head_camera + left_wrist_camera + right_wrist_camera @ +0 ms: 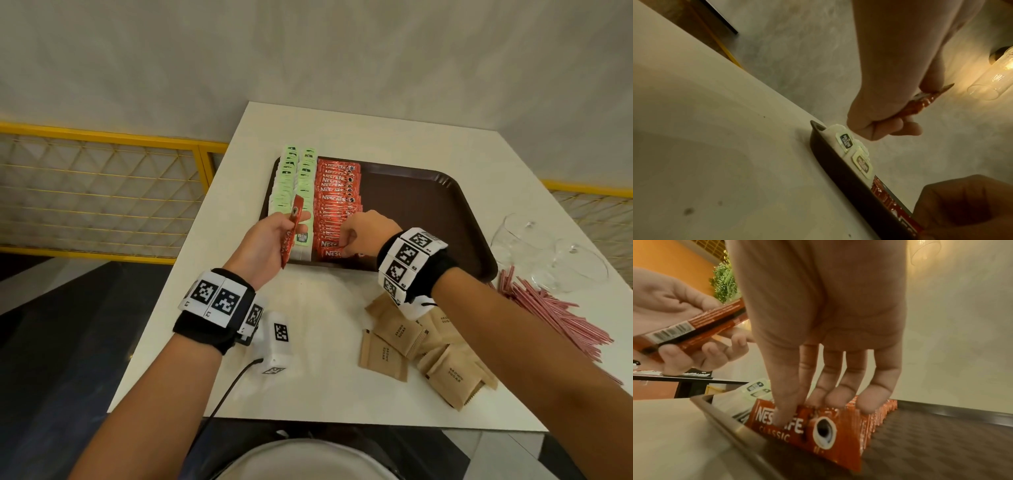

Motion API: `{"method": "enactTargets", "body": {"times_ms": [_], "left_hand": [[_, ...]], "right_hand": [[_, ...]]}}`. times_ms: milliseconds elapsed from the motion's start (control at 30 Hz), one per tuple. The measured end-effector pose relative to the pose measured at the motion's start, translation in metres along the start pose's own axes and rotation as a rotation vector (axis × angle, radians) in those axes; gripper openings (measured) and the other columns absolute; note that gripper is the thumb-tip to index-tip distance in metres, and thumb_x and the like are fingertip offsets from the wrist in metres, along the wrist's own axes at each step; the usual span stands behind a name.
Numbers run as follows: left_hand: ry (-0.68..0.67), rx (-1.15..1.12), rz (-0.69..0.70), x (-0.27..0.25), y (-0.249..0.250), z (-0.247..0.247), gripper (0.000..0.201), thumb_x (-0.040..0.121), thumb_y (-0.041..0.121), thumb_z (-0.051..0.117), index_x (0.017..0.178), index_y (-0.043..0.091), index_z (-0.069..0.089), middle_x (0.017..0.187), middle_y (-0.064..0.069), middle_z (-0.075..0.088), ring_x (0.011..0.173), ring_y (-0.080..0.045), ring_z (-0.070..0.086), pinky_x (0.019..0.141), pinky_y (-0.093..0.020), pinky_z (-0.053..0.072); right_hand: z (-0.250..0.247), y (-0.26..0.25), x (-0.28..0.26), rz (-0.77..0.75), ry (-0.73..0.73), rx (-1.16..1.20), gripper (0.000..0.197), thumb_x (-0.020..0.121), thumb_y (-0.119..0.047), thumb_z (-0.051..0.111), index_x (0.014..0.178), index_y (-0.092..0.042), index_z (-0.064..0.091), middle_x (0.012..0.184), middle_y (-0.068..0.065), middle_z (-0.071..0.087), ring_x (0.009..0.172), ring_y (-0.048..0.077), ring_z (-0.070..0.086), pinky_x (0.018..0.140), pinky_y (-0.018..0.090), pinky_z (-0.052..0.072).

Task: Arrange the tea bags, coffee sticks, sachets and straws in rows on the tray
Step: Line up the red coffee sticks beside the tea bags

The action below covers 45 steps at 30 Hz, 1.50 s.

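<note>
A brown tray [428,205] holds two rows of green tea bags [291,181] and a row of red coffee sticks [337,195] standing on edge. My right hand [346,245] is at the near end of that row. Its thumb lies on the face of the front coffee stick [818,428] and its fingers [835,398] are behind the stick's top edge, pinching it. My left hand [294,224] hovers over the tea bags, gripping a few loose coffee sticks [291,236], also seen in the left wrist view [925,104] and the right wrist view [694,326].
Brown sugar sachets [411,346] lie heaped on the white table [325,377] near its front edge. Pink straws [555,315] are piled at the right, beside clear glass cups [548,253]. A white marker box [279,342] with a cable sits under my left wrist.
</note>
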<state>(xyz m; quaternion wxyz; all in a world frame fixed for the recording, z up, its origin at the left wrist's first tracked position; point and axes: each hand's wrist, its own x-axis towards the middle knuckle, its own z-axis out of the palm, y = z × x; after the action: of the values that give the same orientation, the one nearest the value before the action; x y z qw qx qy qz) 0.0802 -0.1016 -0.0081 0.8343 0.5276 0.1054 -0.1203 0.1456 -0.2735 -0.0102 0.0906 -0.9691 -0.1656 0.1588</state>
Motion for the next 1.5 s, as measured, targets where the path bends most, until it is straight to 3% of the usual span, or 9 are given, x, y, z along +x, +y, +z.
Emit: {"method": "enactTargets", "body": {"times_ms": [200,367,767,933,1033,1167,1267,1367,1500], "left_hand": [[-0.041,0.293,0.065,0.001,-0.005,-0.007,0.036,0.088,-0.010,0.035,0.100,0.011,0.062,0.101,0.001,0.062,0.090,-0.007,0.056,0.064,-0.012,0.043],[-0.006,0.437,0.121,0.000,-0.003,-0.015,0.033,0.084,-0.013,0.052,0.105,0.010,0.062,0.100,-0.002,0.064,0.084,-0.006,0.058,0.056,-0.009,0.044],[0.021,0.577,0.118,0.002,0.003,-0.021,0.029,0.082,-0.011,0.058,0.101,0.009,0.066,0.103,-0.007,0.064,0.090,-0.009,0.057,0.063,-0.013,0.045],[-0.007,0.651,0.131,0.002,0.006,-0.016,0.027,0.080,-0.011,0.060,0.097,0.009,0.066,0.102,-0.006,0.065,0.089,-0.011,0.060,0.063,-0.015,0.049],[-0.050,0.680,0.144,0.004,0.006,-0.004,0.027,0.080,-0.012,0.061,0.095,0.010,0.066,0.095,-0.004,0.064,0.083,-0.009,0.059,0.057,-0.013,0.048],[-0.116,0.712,0.192,0.004,0.003,0.014,0.027,0.079,-0.011,0.063,0.099,0.008,0.065,0.090,0.002,0.065,0.083,-0.006,0.061,0.067,-0.012,0.051],[-0.076,0.741,0.200,0.003,-0.001,0.015,0.036,0.081,-0.005,0.065,0.114,0.009,0.061,0.110,0.000,0.060,0.101,-0.009,0.056,0.084,-0.021,0.050],[-0.015,0.967,0.244,-0.002,-0.007,0.013,0.051,0.084,0.010,0.067,0.131,0.018,0.049,0.132,0.000,0.048,0.123,-0.013,0.044,0.097,-0.026,0.040],[-0.208,1.346,0.273,-0.016,-0.020,0.022,0.071,0.088,0.028,0.062,0.146,0.015,0.024,0.150,-0.004,0.025,0.140,-0.021,0.021,0.110,-0.028,0.020]], "right_hand": [[0.004,-0.001,0.003,0.005,0.015,-0.024,0.018,0.085,-0.024,0.067,0.101,-0.017,0.066,0.108,0.002,0.063,0.095,0.021,0.060,0.080,0.030,0.048],[0.005,-0.004,0.003,-0.007,0.075,-0.074,0.016,0.087,-0.025,0.063,0.100,-0.017,0.063,0.107,0.002,0.062,0.097,0.021,0.059,0.076,0.029,0.045],[0.008,-0.003,0.003,-0.069,0.089,-0.122,0.012,0.089,-0.025,0.059,0.085,-0.019,0.050,0.091,-0.003,0.051,0.084,0.015,0.051,0.070,0.028,0.039],[-0.008,0.009,-0.008,-0.072,0.295,0.279,0.016,0.095,-0.026,0.052,0.103,-0.017,0.062,0.096,-0.004,0.060,0.086,0.011,0.056,0.077,0.023,0.045],[-0.020,0.007,-0.022,-0.185,0.180,0.386,0.023,0.091,-0.034,0.057,0.108,-0.020,0.064,0.092,-0.008,0.062,0.079,0.004,0.056,0.074,0.018,0.043],[-0.014,0.003,-0.028,-0.218,0.059,0.185,0.022,0.087,-0.027,0.064,0.106,-0.016,0.067,0.095,-0.004,0.063,0.081,0.005,0.054,0.074,0.016,0.039],[-0.011,0.011,-0.029,-0.110,0.102,0.246,0.019,0.085,-0.025,0.067,0.101,-0.015,0.069,0.095,-0.003,0.060,0.089,0.009,0.053,0.081,0.020,0.038],[-0.006,0.023,-0.028,-0.019,0.044,0.282,0.015,0.083,-0.022,0.069,0.098,-0.016,0.068,0.089,-0.004,0.059,0.085,0.011,0.054,0.076,0.022,0.040],[0.002,0.024,-0.025,0.016,-0.006,0.250,0.017,0.079,-0.018,0.073,0.094,-0.020,0.064,0.088,-0.003,0.057,0.082,0.011,0.054,0.075,0.023,0.041]]}}
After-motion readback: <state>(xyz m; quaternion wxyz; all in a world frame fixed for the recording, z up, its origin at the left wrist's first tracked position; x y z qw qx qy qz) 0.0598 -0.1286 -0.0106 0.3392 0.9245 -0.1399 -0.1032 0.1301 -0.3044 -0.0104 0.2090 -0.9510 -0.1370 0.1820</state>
